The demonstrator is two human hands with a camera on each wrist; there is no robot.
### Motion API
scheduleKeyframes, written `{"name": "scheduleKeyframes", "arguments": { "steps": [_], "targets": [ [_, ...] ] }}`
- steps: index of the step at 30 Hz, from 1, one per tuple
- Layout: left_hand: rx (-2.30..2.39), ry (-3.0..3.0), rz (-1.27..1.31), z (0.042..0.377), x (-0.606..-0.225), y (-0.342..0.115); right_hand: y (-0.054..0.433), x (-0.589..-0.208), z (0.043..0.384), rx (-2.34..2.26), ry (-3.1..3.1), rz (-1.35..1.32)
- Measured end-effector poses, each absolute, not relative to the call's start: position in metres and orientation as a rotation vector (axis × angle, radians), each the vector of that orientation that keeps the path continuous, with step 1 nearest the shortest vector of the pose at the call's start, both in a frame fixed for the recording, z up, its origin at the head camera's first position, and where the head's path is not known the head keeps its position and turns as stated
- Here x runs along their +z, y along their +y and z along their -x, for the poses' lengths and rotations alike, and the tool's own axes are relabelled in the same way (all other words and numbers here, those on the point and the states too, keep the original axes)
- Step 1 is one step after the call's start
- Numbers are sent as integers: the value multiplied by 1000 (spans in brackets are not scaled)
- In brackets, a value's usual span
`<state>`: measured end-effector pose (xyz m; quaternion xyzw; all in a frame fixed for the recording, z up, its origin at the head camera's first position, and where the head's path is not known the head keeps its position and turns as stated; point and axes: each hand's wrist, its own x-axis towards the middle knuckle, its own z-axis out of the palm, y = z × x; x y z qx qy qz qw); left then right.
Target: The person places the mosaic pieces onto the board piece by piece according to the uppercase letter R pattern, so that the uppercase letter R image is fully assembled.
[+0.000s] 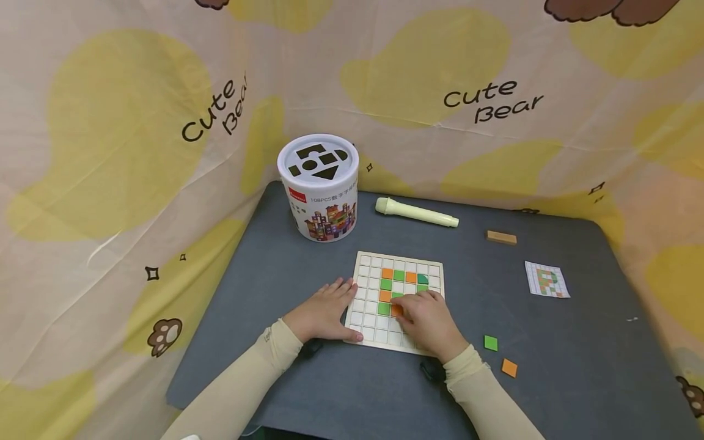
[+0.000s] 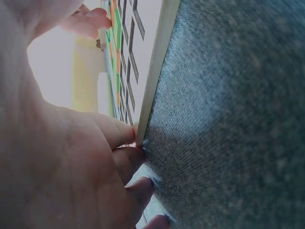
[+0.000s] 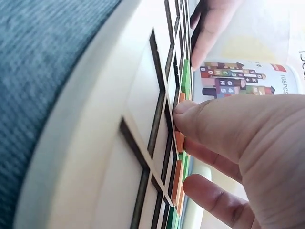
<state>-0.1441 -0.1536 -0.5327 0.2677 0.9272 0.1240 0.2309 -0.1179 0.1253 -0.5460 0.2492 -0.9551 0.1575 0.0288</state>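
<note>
A wooden grid board (image 1: 370, 321) with white cells lies on the table, with several orange and green square tiles and a dark green rounded piece (image 1: 422, 279) set in it. My left hand (image 1: 324, 313) rests at the board's left side, fingers spread and extended against its edge, thumb at the front corner. Over the middle of the board, my right hand (image 1: 431, 321) pinches an orange tile (image 1: 396, 310) between thumb and fingers; its thumb (image 3: 187, 110) touches that tile in the right wrist view. The right hand hides part of the grid.
Right of the board lie a loose green tile (image 1: 491, 343), a loose orange tile (image 1: 509, 368) and a pattern card (image 1: 547, 280). Farther back are a wooden block (image 1: 501, 237), a pale yellow-green stick (image 1: 418, 212) and a white bucket (image 1: 319, 189) with a shape-hole lid.
</note>
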Motion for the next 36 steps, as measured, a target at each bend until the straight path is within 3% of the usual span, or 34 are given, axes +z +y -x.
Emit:
{"name": "scheduleKeyframes", "arguments": {
  "steps": [15, 36],
  "targets": [
    [383, 2553, -748, 144, -528, -155, 142, -540, 113, 540, -2905, -750],
    [369, 2561, -741, 143, -533, -152, 233, -538, 83, 522, -2894, -429]
  ]
}}
